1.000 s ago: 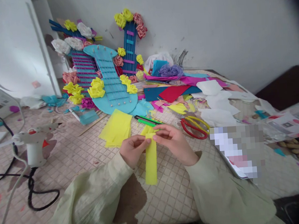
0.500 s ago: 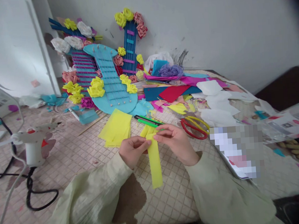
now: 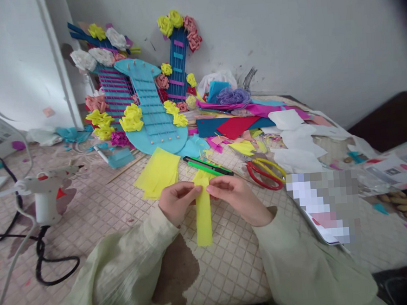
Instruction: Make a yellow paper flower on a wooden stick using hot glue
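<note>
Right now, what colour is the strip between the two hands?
The strip is yellow, clearest in the head view.

A: Type of place?
B: A handicraft workspace: a table (image 3: 232,271) set by a pale wall (image 3: 272,41).
A: Basis?
B: Tools. Corded glue gun (image 3: 45,203) on the left; craft knife (image 3: 207,165) and red-and-yellow scissors (image 3: 266,175) nearer the middle.
A: Materials?
B: Stacked yellow sheets (image 3: 158,174), a tangle of purple yarn (image 3: 233,96), coloured scraps strewn along the back. A yellow strip (image 3: 203,222) is in hand.
A: Products?
B: String-instrument shapes, trimmed with flowers (image 3: 131,119), propped at the rear; a turquoise model (image 3: 147,100) foremost.
A: Home or shared studio?
B: Undetermined. Lattice-patterned surface with brown patches, dark scuffs on the wall; consistent with either.
</note>
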Motion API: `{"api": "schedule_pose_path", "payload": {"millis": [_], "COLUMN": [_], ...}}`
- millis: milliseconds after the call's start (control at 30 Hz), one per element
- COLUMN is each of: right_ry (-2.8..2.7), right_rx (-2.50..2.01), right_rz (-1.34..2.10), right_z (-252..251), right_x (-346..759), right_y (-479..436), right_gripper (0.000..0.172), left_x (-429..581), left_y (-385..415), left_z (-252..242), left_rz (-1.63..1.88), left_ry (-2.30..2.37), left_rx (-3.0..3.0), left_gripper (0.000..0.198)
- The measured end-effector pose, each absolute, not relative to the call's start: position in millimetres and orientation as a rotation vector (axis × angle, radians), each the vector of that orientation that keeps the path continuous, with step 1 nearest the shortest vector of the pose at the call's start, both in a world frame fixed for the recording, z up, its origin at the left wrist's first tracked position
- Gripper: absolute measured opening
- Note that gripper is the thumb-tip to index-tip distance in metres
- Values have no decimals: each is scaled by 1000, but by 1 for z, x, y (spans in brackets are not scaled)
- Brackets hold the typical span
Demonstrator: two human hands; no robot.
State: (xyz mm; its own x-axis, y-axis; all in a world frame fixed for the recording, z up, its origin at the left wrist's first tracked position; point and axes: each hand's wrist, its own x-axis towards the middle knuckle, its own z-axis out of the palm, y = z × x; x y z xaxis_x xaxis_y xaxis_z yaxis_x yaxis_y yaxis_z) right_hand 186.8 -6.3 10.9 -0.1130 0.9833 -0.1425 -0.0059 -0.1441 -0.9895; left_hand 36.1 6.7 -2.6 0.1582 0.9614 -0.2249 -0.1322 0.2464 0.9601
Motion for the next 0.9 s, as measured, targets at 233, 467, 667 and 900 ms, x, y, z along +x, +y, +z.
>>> {"api": "schedule_pose_path", "payload": {"millis": [233,467,667,900], "right_ry": [-1296,-1367,-1421,-1296], "right_rx": [-1276,-1262,-1291,-1331], "right_rz": [1412,1440,1415,1223], "right_z": [10,11,13,10], "right_x": [187,186,187,190], "right_y": [-6,-7,-7,-5], "right_gripper": [18,21,21,19], "left_x": [35,35,36,38], "left_y": [8,8,7,3], "left_z": [-6,-6,0,4], "left_rz": [1029,1017,996,742], "left_ry": [1062,1065,1070,1038], "left_rx": [903,911,883,902], "left_gripper": [16,14,17,20]}}
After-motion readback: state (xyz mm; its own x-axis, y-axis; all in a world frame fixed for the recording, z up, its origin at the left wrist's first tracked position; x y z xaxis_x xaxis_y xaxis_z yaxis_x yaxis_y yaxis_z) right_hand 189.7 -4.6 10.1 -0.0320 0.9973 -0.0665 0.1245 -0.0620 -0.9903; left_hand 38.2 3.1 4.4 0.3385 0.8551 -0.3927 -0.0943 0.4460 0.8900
